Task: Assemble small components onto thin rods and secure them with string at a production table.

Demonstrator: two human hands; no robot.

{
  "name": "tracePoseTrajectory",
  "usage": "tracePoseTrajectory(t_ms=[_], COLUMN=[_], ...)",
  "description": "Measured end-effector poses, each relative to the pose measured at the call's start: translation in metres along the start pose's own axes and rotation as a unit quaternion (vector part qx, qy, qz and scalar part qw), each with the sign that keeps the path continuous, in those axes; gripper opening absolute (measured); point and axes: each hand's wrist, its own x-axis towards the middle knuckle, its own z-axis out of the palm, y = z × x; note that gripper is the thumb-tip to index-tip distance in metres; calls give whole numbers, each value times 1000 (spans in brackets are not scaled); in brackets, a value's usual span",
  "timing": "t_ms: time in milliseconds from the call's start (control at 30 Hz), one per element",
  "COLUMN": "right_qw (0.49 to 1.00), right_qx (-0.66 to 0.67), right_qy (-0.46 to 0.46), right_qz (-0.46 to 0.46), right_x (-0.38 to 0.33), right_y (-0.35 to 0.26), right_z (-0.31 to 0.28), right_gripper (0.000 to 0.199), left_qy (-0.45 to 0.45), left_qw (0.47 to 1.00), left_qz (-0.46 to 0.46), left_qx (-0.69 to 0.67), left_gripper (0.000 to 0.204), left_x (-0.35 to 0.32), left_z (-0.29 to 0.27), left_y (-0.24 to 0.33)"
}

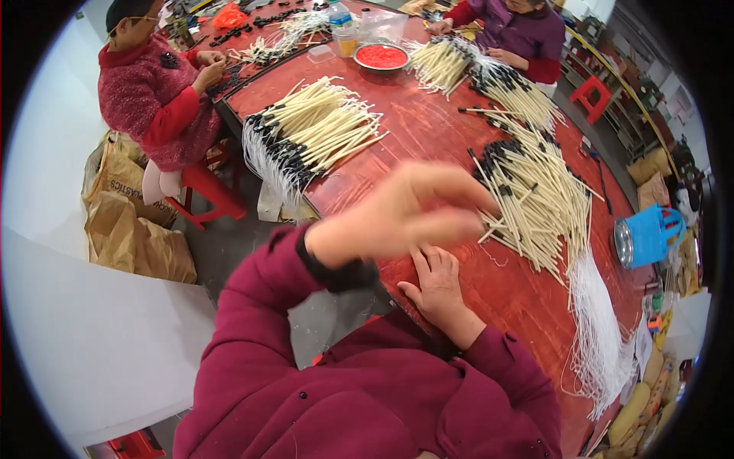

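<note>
My left hand is raised above the red-brown table and blurred by motion. Its fingertips reach the near edge of a pile of cream sticks with black caps; whether it holds one is unclear. My right hand lies flat on the table near the front edge, palm down, with nothing in it. White strings trail from the sticks toward the table's right edge.
A second pile of sticks lies at the table's left, with more piles farther back. A red-filled bowl stands at the far side. Two people sit there: one at left, one behind. A blue container stands right, brown bags left.
</note>
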Motion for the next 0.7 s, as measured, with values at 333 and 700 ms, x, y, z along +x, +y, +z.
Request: tracePoseTrajectory(t_ms=[333, 700], right_qw=[990, 940], right_qx=[-7, 129], right_qy=[137, 245], right_qz=[35, 198], right_x=[-49, -168], right_y=[-15, -5], right_z=[-92, -140], right_gripper=[75, 67], left_qy=[-126, -260], left_qw=[785, 750], left_qz=[360, 368], left_qx=[-487, -485], left_gripper=[58, 66], left_x=[27, 33], left_z=[162, 220], left_y=[69, 83])
